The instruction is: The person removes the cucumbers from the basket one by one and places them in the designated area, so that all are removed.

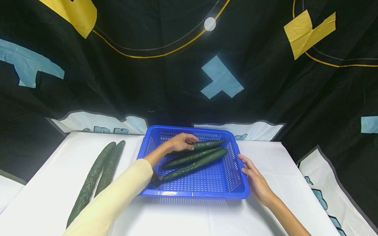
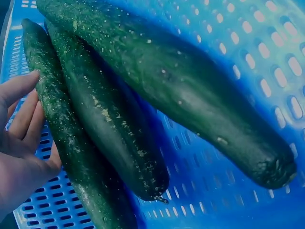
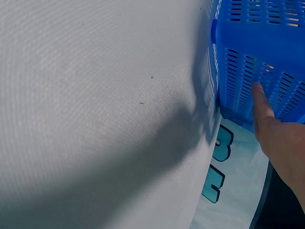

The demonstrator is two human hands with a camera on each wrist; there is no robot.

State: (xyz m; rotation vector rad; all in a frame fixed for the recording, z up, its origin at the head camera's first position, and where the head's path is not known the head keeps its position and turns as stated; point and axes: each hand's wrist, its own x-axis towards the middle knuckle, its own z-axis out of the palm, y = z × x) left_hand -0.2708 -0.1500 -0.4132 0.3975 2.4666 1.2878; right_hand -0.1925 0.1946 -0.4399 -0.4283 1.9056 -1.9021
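Three dark green cucumbers lie side by side in a blue plastic basket (image 1: 206, 194): a back one (image 1: 211, 144), a middle one (image 1: 186, 159) and a front one (image 1: 196, 166). My left hand (image 1: 179, 143) is over the back cucumber. Seen from the left wrist, its fingers lie loosely extended along that cucumber's side, a fingertip touching the skin, without wrapping it. At the basket's right side, my right hand (image 1: 256, 181) rests its extended fingers against the rim and outer wall. One straight finger (image 3: 259, 102) shows there in the right wrist view.
Two more long cucumbers, one outer (image 1: 90, 183) and one inner (image 1: 111, 164), lie on the white-covered table (image 1: 177, 218) left of the basket, partly behind the left sleeve. A black cloth (image 1: 147, 88) with yellow and blue shapes hangs behind the table.
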